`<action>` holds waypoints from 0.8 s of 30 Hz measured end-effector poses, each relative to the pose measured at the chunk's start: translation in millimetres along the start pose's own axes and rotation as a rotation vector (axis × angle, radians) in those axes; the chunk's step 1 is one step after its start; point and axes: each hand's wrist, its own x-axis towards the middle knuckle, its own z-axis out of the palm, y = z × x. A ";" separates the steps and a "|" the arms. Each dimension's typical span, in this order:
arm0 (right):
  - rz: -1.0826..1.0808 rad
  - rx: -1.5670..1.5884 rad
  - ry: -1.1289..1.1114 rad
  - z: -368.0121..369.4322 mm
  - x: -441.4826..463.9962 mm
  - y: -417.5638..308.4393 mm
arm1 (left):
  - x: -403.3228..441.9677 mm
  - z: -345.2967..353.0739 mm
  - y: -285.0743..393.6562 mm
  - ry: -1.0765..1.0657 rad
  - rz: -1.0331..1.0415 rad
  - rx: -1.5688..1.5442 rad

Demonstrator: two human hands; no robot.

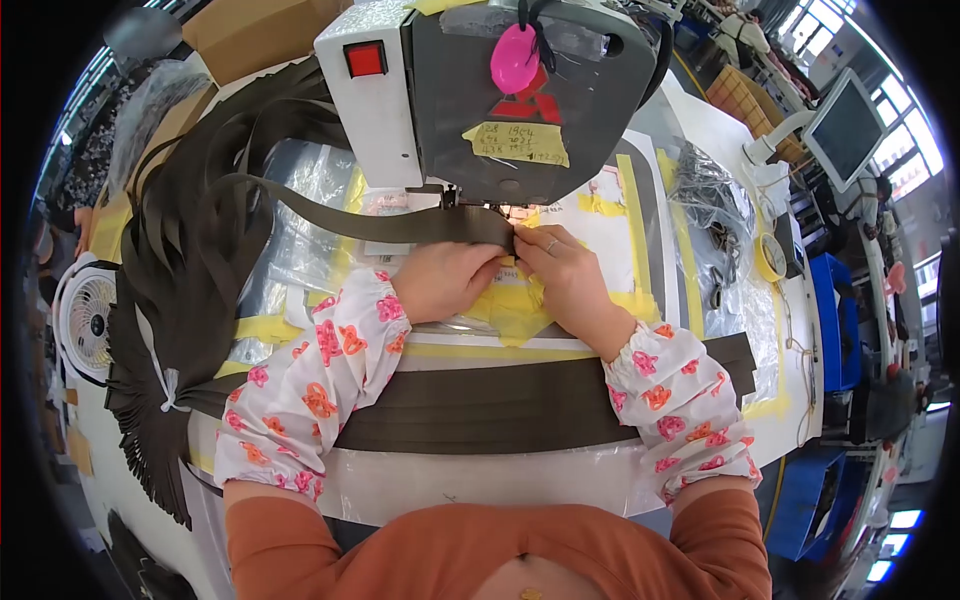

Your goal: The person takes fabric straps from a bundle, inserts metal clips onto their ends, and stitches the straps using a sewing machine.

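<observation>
Under the head of a sewing machine, both hands hold the end of a dark strap. My left hand has its fingers closed on the strap's lower edge, left of the needle area. My right hand, with a ring on one finger, pinches the strap's right end. The fingertips nearly meet there. From that end the strap curves left to a large bundle of dark straps, tied with a white cord. More dark straps lie flat across the table below my forearms.
A white fan stands at the left. On the right are scissors, a yellow tape roll, blue bins and a monitor. A cardboard box is at the back left. Another person is at the far right.
</observation>
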 end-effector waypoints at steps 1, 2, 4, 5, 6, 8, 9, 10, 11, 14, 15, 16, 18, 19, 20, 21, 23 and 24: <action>-0.001 -0.064 -0.014 -0.8 1.6 -3.9 | -0.4 -2.1 2.0 -0.057 -0.056 0.035; 0.008 -0.088 -0.037 -1.6 2.9 -6.9 | -2.6 1.2 0.3 0.010 0.057 0.096; 0.026 -0.131 -0.080 -2.1 5.0 -11.9 | -7.6 5.6 -0.1 0.144 0.283 0.222; 0.029 -0.141 -0.084 -2.1 5.3 -13.5 | -10.9 6.1 1.9 0.227 0.377 0.250; 0.034 -0.151 -0.085 -2.1 5.6 -15.0 | -14.3 -2.1 11.6 0.310 0.473 0.279; 0.035 -0.162 -0.081 -1.7 4.7 -14.6 | -13.0 -13.3 18.8 0.407 0.532 0.423; 0.029 -0.162 -0.079 -1.8 3.9 -12.5 | -10.0 -12.6 11.9 0.353 0.515 0.444; 0.019 -0.163 -0.080 -1.7 3.4 -11.9 | -6.7 -9.3 0.5 0.303 0.495 0.464; 0.032 -0.172 -0.074 -2.2 2.9 -12.2 | -2.9 -7.3 -8.7 0.258 0.472 0.484; 0.061 -0.183 -0.067 -5.1 2.4 -12.1 | 5.6 -8.3 -22.1 0.185 0.507 0.454; 0.072 -0.173 -0.066 -6.6 3.0 -12.3 | 7.6 -7.3 -25.0 0.152 0.508 0.427; 0.087 -0.160 -0.065 -6.3 1.7 -13.0 | 8.4 -5.3 -26.7 0.163 0.505 0.402; 0.105 -0.089 -0.082 -3.3 -1.0 -11.7 | 9.5 -3.8 -29.4 0.185 0.499 0.359; 0.112 -0.055 -0.089 -2.5 -1.7 -10.3 | 10.2 -3.9 -30.4 0.185 0.501 0.346; 0.097 -0.071 -0.095 -3.0 -2.1 -10.3 | 9.8 -3.9 -30.5 0.187 0.499 0.330; 0.076 -0.087 -0.104 -5.2 -1.0 -10.3 | 9.8 -4.2 -30.4 0.193 0.494 0.316; 0.030 -0.128 -0.116 -9.9 2.8 -9.4 | 11.6 -7.5 -28.8 0.175 0.491 0.305; 0.007 -0.150 -0.121 -12.4 4.3 -9.3 | 10.0 -8.7 -27.5 0.159 0.488 0.299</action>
